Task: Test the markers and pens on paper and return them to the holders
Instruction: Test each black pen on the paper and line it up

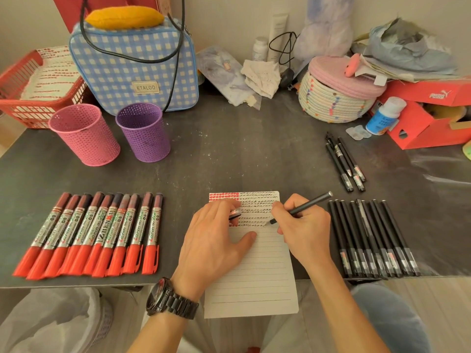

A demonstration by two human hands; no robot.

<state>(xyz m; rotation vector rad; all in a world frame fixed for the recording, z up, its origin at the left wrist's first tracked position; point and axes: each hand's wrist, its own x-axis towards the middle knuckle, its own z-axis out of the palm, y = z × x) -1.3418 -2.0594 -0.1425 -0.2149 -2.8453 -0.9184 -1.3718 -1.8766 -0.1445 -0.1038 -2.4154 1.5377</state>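
Midway through the testing, with none of the returning begun: the top of your lined paper is packed with red blots and rows of small black scribbles, while the lower lines are bare. The pink holder and purple holder stand side by side at the far left of the table, and nothing pokes above either rim. The red markers lie capped in a row to your left, well apart from the holders. The black pens lie in a row to your right, and three more pens sit in a separate cluster beyond them; whether those are tested cannot be told.

Your right hand grips a black pen in a writing hold, its tip down on the paper at the end of the lowest scribbled row and its barrel slanting up to the right. Your left hand lies palm-down on the sheet, thumb stretched across a blank line, pinning it. Its curled fingers pinch what looks like the pen's cap, though it is small and partly hidden. The two hands sit close, not touching.
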